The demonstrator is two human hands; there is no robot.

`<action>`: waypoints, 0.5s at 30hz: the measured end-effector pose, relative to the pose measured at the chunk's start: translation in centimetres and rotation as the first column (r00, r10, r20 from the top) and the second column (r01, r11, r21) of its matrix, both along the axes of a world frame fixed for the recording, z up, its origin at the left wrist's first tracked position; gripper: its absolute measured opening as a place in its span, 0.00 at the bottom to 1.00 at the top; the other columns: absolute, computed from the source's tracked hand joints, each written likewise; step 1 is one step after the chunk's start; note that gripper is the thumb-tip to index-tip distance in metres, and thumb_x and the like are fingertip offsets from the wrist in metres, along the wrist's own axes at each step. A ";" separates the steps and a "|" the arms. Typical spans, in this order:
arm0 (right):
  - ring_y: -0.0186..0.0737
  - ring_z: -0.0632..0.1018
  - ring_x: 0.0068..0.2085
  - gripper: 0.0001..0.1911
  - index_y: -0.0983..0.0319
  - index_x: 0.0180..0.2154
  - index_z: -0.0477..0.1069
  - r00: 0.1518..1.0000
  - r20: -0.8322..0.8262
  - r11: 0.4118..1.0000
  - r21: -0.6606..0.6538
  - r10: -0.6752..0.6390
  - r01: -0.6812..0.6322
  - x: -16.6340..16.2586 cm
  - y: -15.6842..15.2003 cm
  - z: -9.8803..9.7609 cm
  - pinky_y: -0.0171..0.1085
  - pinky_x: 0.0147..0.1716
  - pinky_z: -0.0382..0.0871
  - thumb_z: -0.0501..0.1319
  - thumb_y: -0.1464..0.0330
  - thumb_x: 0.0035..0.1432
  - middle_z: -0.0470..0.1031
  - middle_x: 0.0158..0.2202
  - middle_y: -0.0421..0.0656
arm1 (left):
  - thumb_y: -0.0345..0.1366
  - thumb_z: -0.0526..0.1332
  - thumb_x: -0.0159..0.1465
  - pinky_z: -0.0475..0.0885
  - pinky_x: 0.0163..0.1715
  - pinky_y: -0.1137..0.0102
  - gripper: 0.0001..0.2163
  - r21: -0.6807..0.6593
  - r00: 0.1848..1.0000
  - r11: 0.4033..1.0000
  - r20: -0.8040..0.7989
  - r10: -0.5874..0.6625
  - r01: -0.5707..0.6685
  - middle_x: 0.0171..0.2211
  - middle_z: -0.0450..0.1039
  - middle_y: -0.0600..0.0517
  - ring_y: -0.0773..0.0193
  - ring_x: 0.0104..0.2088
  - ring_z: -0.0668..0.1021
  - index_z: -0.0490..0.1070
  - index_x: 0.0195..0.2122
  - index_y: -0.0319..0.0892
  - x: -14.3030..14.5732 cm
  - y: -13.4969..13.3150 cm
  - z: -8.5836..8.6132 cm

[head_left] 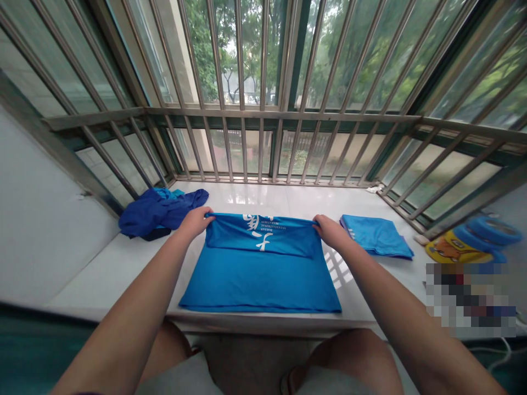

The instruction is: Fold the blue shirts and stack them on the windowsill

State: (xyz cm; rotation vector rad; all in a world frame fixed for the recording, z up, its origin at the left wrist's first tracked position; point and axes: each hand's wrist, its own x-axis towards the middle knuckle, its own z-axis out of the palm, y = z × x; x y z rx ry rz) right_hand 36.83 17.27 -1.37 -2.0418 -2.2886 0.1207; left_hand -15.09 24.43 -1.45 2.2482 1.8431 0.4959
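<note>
A blue T-shirt (pixel 259 280) lies on the white window sill, its far part folded over toward me so that white printed characters and lettering show upside down. My left hand (pixel 198 220) pinches the far left corner of the fold. At the far right corner, my right hand (pixel 328 229) grips the same fold between thumb and fingers. Between the hands the top edge is stretched nearly straight. The shirt's hem lies flat along the sill's front edge.
A crumpled heap of dark blue clothes (pixel 158 211) lies at the left. Folded blue clothes (pixel 376 236) rest to the right, near a blue and yellow container (pixel 469 241) and a pixelated patch. Metal window bars (pixel 263 148) enclose the white sill (pixel 102 274).
</note>
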 end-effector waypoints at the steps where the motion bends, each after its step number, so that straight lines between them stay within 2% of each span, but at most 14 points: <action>1: 0.48 0.80 0.54 0.11 0.63 0.54 0.74 1.000 -0.007 1.000 0.028 -0.011 0.012 0.0 -0.7 0.6 0.38 0.50 0.68 0.57 0.67 0.76 0.80 0.54 0.54 | 0.42 0.63 0.65 0.74 0.47 0.63 0.10 0.039 1.000 0.999 0.018 0.000 -0.001 0.43 0.84 0.45 0.49 0.46 0.82 0.81 0.41 0.45 -0.2 -1.2 0.3; 4: 0.50 0.81 0.52 0.12 0.61 0.53 0.73 0.998 -0.051 0.992 0.120 -0.031 0.037 0.3 -4.2 1.5 0.40 0.48 0.70 0.55 0.65 0.77 0.81 0.51 0.53 | 0.46 0.61 0.68 0.76 0.50 0.60 0.13 0.189 0.996 0.982 0.089 -0.024 0.006 0.43 0.84 0.45 0.48 0.47 0.83 0.80 0.43 0.45 -1.2 -6.1 0.1; 7: 0.50 0.82 0.48 0.11 0.60 0.51 0.74 0.989 -0.147 0.974 0.227 0.030 0.004 1.6 -9.3 0.1 0.41 0.47 0.72 0.55 0.65 0.75 0.82 0.47 0.51 | 0.49 0.61 0.70 0.78 0.53 0.59 0.14 0.283 0.983 0.959 0.177 -0.050 -0.002 0.45 0.84 0.46 0.50 0.48 0.83 0.81 0.45 0.47 -2.8 -12.6 -2.6; 10: 0.50 0.82 0.50 0.13 0.59 0.51 0.75 0.969 -0.208 0.944 0.326 0.130 -0.057 3.3 -15.1 -3.6 0.43 0.50 0.75 0.54 0.69 0.72 0.82 0.48 0.50 | 0.47 0.60 0.70 0.81 0.53 0.59 0.13 0.248 0.974 0.968 0.206 -0.092 0.040 0.47 0.85 0.48 0.51 0.48 0.85 0.81 0.46 0.49 -4.2 -19.1 -7.0; 12: 0.49 0.83 0.48 0.14 0.57 0.49 0.77 0.960 -0.204 0.942 0.312 0.191 -0.121 4.2 -18.7 -6.7 0.44 0.50 0.77 0.54 0.70 0.70 0.83 0.47 0.49 | 0.44 0.60 0.70 0.83 0.53 0.60 0.12 0.204 0.971 0.972 0.186 -0.152 0.113 0.48 0.86 0.49 0.52 0.49 0.86 0.83 0.44 0.50 -4.7 -22.9 -10.0; 15: 0.51 0.83 0.52 0.15 0.56 0.47 0.79 0.959 -0.182 0.952 0.258 0.217 -0.167 4.8 -22.8 -10.3 0.48 0.52 0.78 0.54 0.70 0.69 0.83 0.52 0.51 | 0.40 0.60 0.69 0.82 0.58 0.56 0.13 0.179 0.978 0.973 0.118 -0.170 0.147 0.58 0.83 0.51 0.51 0.56 0.84 0.84 0.47 0.53 -5.3 -26.8 -12.5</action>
